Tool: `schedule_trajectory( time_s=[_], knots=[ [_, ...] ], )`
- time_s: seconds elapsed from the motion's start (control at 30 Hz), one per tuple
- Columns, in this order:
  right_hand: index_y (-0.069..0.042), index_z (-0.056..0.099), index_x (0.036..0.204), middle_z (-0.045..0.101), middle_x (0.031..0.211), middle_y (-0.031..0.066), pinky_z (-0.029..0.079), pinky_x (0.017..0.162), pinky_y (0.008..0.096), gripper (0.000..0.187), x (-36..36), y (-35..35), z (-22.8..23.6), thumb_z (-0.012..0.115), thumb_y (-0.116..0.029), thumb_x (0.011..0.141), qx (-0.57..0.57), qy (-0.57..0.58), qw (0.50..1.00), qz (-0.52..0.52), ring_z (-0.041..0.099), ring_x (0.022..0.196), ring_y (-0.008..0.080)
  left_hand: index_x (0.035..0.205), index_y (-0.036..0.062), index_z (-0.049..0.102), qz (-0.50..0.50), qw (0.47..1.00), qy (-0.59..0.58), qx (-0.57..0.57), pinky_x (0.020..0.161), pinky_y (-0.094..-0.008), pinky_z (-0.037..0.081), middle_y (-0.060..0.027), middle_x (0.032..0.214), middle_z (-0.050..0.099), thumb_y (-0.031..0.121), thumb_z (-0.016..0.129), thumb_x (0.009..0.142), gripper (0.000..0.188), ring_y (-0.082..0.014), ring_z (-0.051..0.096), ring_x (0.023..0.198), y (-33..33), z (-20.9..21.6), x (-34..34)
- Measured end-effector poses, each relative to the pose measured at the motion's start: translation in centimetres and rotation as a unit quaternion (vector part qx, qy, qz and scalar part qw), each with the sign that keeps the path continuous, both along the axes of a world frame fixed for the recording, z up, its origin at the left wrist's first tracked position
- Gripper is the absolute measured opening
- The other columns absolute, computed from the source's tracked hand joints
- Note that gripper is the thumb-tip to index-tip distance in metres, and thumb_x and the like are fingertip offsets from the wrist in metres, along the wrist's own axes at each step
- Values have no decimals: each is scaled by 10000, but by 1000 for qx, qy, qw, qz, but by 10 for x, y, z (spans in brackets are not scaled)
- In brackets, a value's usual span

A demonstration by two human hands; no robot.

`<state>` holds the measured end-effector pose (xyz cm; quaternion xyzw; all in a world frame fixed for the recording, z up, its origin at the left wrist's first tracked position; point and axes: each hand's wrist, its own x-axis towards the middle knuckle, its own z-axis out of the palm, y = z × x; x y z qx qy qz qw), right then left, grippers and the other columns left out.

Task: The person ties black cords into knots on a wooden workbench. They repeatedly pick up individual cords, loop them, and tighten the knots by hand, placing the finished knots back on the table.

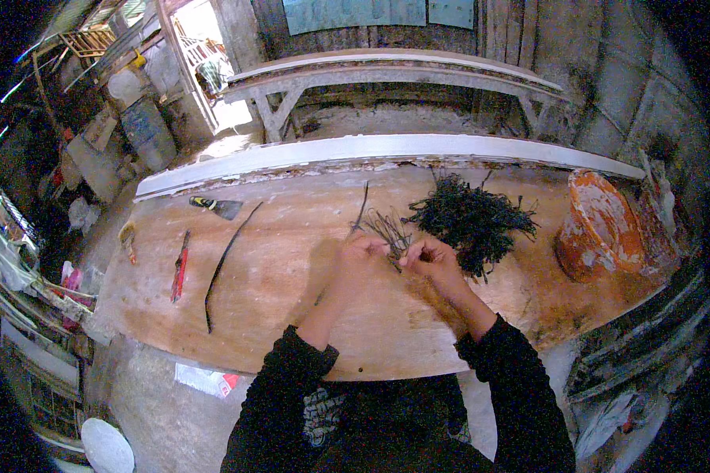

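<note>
Near the middle of the wooden table, a small bundle of thin, dark, wiry strands (390, 227) fans out between my hands. My right hand (434, 260) pinches its lower end between thumb and fingers. Closed beside it, my left hand (363, 249) has its fingertips against the strands; what exactly they grip is too small to tell. Just right of the bundle lies a tangled heap of black strands (472, 221). A dark strip (363, 201) runs from the far side toward my left hand, which partly hides it.
On the wooden tabletop (276, 315) lie a long black strip (227, 256), a red-handled tool (181, 268), a scraper (221, 207) and a small brush-like tool (128, 240). An orange, white-smeared bucket (596, 229) stands at right. A long white board (386, 148) borders the far edge.
</note>
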<state>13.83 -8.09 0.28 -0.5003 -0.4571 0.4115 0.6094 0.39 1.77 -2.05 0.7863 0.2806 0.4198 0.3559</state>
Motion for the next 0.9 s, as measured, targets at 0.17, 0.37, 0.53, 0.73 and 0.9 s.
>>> schedule_trajectory(
  time_s=[0.17,0.37,0.53,0.73,0.9],
  knots=[
    [-62,466,684,495,647,-2,368,581,200,105,5,7,-1,550,-6,715,43,51,991,-113,460,614,73,787,17,555,-147,985,87,-32,606,-272,412,-58,713,544,132,574,718,136,-165,528,692,-26,22,0],
    [-78,453,674,427,631,-31,301,534,184,131,21,15,-15,568,-35,718,52,-36,978,-197,371,581,59,804,24,486,-276,954,93,-65,639,-266,415,-25,694,509,165,519,763,151,-156,527,693,-66,41,6],
    [-71,517,739,417,623,-43,284,508,182,69,32,19,-18,584,-63,721,100,-49,969,-220,357,579,49,770,48,473,-317,934,58,-153,628,-251,406,-6,696,466,168,498,776,122,-126,501,659,-66,36,9],
    [-69,558,767,459,646,-32,322,541,191,77,22,20,-18,603,-75,704,54,10,973,-223,407,609,69,747,53,497,-279,949,111,-93,639,-232,409,0,726,486,158,522,769,110,-94,493,680,-63,60,-2],
    [-42,548,676,494,692,63,400,607,292,66,31,18,-16,584,-95,691,136,-241,923,-267,483,680,197,799,42,549,-176,966,-80,-171,631,-218,431,-13,745,534,162,567,753,131,-103,519,661,-25,35,-9]
  ],
)
